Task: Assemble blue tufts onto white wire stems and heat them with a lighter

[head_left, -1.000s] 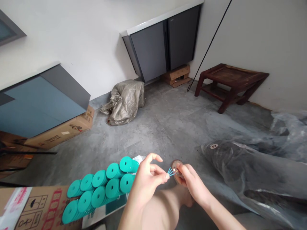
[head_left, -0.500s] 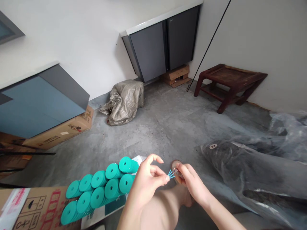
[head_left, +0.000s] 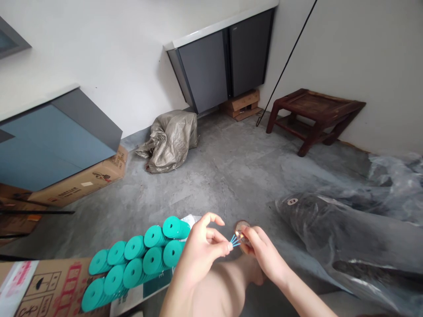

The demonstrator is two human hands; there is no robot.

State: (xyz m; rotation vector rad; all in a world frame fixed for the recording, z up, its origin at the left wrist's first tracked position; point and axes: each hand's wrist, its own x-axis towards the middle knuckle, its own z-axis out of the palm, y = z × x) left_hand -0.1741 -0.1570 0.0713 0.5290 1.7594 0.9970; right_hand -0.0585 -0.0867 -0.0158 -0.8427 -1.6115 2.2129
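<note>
Blue strands [head_left: 234,240]: pinched in left hand [head_left: 201,251] grip, fanning right into right hand [head_left: 264,255] pinching small disc [head_left: 240,228].

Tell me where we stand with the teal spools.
Done: two rows of teal spools lie stacked on the cardboard box. In hand: the left hand pinches blue strands against a small disc held by the right hand. What remains cannot be judged from this view.
</note>
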